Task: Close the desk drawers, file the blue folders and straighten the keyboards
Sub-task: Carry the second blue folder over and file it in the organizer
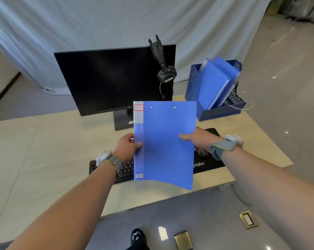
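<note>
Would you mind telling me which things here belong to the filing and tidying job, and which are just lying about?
Job: blue folder held in left hand and right hand; file rack with folders; keyboard.

Lying about: monitor; headphones; mouse mat.

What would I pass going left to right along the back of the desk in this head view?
Monitor → headphones hanging on the monitor's right corner → blue file rack with a blue folder already leaning in it.
</note>
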Demonstrator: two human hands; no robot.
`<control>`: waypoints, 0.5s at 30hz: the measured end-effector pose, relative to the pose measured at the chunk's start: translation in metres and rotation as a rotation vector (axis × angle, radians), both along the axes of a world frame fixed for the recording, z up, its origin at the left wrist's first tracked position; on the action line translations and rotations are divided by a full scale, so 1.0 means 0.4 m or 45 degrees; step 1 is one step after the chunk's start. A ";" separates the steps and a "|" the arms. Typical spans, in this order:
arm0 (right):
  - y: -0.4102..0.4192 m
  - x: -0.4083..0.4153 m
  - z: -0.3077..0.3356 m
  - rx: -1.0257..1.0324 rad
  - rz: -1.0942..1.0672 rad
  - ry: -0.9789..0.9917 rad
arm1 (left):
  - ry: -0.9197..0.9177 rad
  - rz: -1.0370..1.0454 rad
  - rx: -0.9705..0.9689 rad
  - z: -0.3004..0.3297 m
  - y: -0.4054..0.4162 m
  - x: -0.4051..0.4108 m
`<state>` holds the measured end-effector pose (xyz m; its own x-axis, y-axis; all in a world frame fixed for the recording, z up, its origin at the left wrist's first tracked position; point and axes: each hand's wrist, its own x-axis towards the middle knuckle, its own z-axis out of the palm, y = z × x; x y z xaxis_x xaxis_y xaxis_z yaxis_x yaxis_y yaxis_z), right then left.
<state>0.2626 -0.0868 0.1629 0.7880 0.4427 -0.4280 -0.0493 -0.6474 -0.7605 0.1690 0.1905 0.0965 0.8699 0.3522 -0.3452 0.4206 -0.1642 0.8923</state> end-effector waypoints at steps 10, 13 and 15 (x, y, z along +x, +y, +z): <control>-0.218 0.255 0.042 0.053 -0.218 -0.161 | -0.002 -0.227 -0.007 -0.023 -0.249 0.389; -0.287 0.346 0.077 -0.021 -0.316 -0.185 | 0.033 -0.290 -0.004 -0.013 -0.326 0.491; -0.324 0.383 0.086 -0.043 -0.394 -0.217 | 0.036 -0.340 0.011 -0.005 -0.368 0.532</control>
